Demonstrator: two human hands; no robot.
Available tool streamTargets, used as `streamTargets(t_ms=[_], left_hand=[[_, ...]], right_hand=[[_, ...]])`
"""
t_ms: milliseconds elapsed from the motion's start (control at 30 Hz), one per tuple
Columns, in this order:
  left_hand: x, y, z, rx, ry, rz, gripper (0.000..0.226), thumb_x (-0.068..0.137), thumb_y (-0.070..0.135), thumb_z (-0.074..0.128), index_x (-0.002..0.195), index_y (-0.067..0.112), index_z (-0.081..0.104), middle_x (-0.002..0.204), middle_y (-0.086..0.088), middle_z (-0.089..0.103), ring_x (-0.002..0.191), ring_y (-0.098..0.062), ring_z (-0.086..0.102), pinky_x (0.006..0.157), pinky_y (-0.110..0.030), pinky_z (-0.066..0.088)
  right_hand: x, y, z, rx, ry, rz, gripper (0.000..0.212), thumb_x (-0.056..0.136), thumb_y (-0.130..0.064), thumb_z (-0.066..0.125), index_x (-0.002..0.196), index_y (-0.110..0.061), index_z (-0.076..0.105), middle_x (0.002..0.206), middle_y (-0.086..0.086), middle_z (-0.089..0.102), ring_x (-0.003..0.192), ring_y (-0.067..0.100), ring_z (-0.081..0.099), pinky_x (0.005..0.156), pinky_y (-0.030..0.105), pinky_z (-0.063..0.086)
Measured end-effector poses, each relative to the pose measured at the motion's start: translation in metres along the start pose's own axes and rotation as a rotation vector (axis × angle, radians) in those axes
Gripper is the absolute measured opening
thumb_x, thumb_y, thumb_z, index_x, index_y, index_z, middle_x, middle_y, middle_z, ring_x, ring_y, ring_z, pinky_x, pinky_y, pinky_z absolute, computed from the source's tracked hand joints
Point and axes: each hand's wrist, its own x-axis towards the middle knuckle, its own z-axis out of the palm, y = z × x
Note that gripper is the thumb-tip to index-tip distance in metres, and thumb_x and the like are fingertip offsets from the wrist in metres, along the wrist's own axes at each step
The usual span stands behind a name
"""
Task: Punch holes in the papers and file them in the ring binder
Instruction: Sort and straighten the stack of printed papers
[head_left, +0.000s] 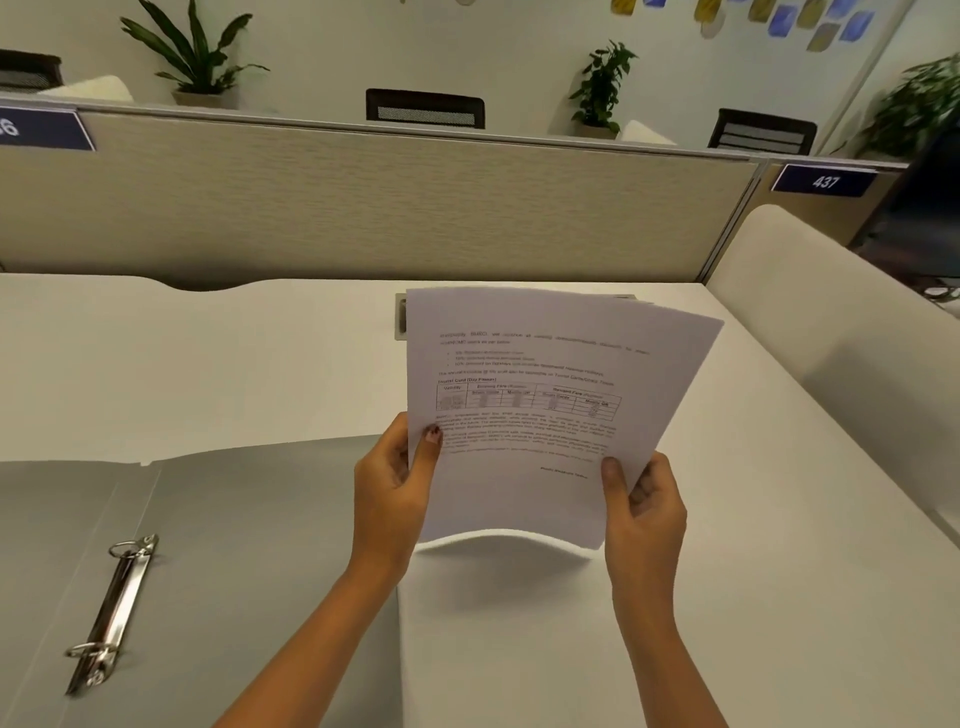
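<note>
Left hand (395, 488) and right hand (641, 506) both grip the printed papers (545, 415) by the lower edges, raised above the white desk (260, 364). Grey ring binder (218, 545) lies open at left, rings closed.

— What stands behind the white bench (260, 364)?
— A tan panel (363, 208) with a silver top. A blue sign (823, 181) on the right says 437.
— And past the panel?
— A black chair back (425, 108) in the middle and another chair (761, 132) to the right. Green plants too: a big leafy plant (200, 52) on the left and a small plant (602, 83).
— And the back wall (467, 41)?
— White, with blue and yellow paper shapes (779, 15) up high.
</note>
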Motion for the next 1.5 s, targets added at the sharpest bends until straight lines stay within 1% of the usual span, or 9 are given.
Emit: streamTargets(t_ms=[200, 400, 567, 667, 800, 933, 1100, 1267, 1500], left_hand=[[-0.006, -0.016, 0.000, 0.063, 0.016, -0.050, 0.022, 0.091, 0.036, 0.054, 0.112, 0.039, 0.060, 0.105, 0.017, 0.070, 0.097, -0.015, 0.067, 0.082, -0.041, 0.059], [-0.009, -0.010, 0.001, 0.033, 0.031, 0.014, 0.032, 0.090, 0.035, 0.050, 0.119, 0.025, 0.060, 0.107, 0.013, 0.070, 0.100, -0.018, 0.066, 0.083, -0.032, 0.057], [-0.011, -0.015, 0.001, 0.049, 0.029, -0.014, 0.023, 0.093, 0.032, 0.054, 0.115, 0.033, 0.059, 0.109, 0.015, 0.069, 0.103, -0.012, 0.065, 0.084, -0.033, 0.058], [-0.014, -0.022, -0.001, 0.080, 0.031, -0.049, 0.024, 0.093, 0.038, 0.053, 0.116, 0.035, 0.059, 0.107, 0.014, 0.070, 0.098, -0.012, 0.066, 0.083, -0.038, 0.059], [-0.017, -0.019, -0.001, 0.113, 0.060, -0.010, 0.020, 0.095, 0.037, 0.048, 0.109, 0.049, 0.057, 0.102, 0.017, 0.069, 0.092, -0.013, 0.067, 0.076, -0.036, 0.060], [-0.019, -0.022, -0.002, 0.132, 0.055, -0.030, 0.026, 0.092, 0.037, 0.048, 0.109, 0.055, 0.056, 0.106, 0.017, 0.069, 0.096, -0.016, 0.067, 0.077, -0.037, 0.059], [-0.021, -0.021, -0.003, 0.131, 0.036, -0.093, 0.022, 0.098, 0.023, 0.045, 0.107, 0.039, 0.057, 0.100, 0.023, 0.069, 0.092, -0.008, 0.067, 0.079, -0.036, 0.059], [-0.015, -0.021, -0.011, 0.134, 0.031, -0.157, 0.019, 0.099, 0.021, 0.048, 0.100, 0.028, 0.065, 0.093, 0.005, 0.072, 0.084, -0.027, 0.066, 0.076, -0.051, 0.055], [-0.005, -0.029, -0.024, 0.096, 0.025, -0.371, 0.024, 0.098, 0.016, 0.051, 0.110, 0.027, 0.068, 0.101, 0.005, 0.075, 0.091, -0.024, 0.070, 0.087, -0.051, 0.055]], right_hand=[[-0.009, 0.018, 0.005, -0.011, -0.002, 0.069, 0.023, 0.092, -0.017, 0.060, 0.115, -0.017, 0.056, 0.110, -0.001, 0.068, 0.101, 0.017, 0.065, 0.077, 0.011, 0.054], [-0.004, 0.009, 0.003, 0.012, 0.007, 0.001, 0.011, 0.093, -0.017, 0.060, 0.103, -0.016, 0.057, 0.102, 0.002, 0.068, 0.095, 0.018, 0.066, 0.078, 0.018, 0.056], [-0.009, 0.017, 0.004, 0.015, 0.006, 0.036, 0.019, 0.091, -0.016, 0.061, 0.110, -0.015, 0.057, 0.107, 0.002, 0.069, 0.099, 0.018, 0.065, 0.081, 0.015, 0.055], [-0.012, 0.024, 0.005, 0.018, -0.005, 0.069, 0.018, 0.091, -0.016, 0.061, 0.110, -0.017, 0.059, 0.106, -0.002, 0.070, 0.100, 0.016, 0.066, 0.076, 0.011, 0.053], [-0.012, 0.021, 0.003, 0.023, -0.021, 0.052, 0.016, 0.092, -0.016, 0.059, 0.109, -0.018, 0.059, 0.107, -0.003, 0.069, 0.099, 0.014, 0.066, 0.077, 0.016, 0.055], [-0.013, 0.020, 0.005, 0.029, -0.040, 0.056, 0.021, 0.092, -0.015, 0.060, 0.102, -0.034, 0.058, 0.105, -0.008, 0.069, 0.097, 0.010, 0.066, 0.074, 0.012, 0.053], [-0.017, 0.031, 0.005, -0.002, -0.074, 0.122, 0.030, 0.090, -0.013, 0.063, 0.098, -0.041, 0.058, 0.093, -0.028, 0.070, 0.092, 0.000, 0.067, 0.072, 0.009, 0.051], [-0.014, 0.032, -0.004, -0.017, -0.081, 0.172, 0.020, 0.087, -0.012, 0.066, 0.100, -0.027, 0.062, 0.095, -0.016, 0.070, 0.081, -0.007, 0.068, 0.064, 0.008, 0.051], [-0.013, 0.034, -0.012, -0.021, -0.101, 0.268, 0.029, 0.085, -0.010, 0.069, 0.099, -0.035, 0.063, 0.099, -0.016, 0.067, 0.071, -0.005, 0.067, 0.063, 0.015, 0.051]])
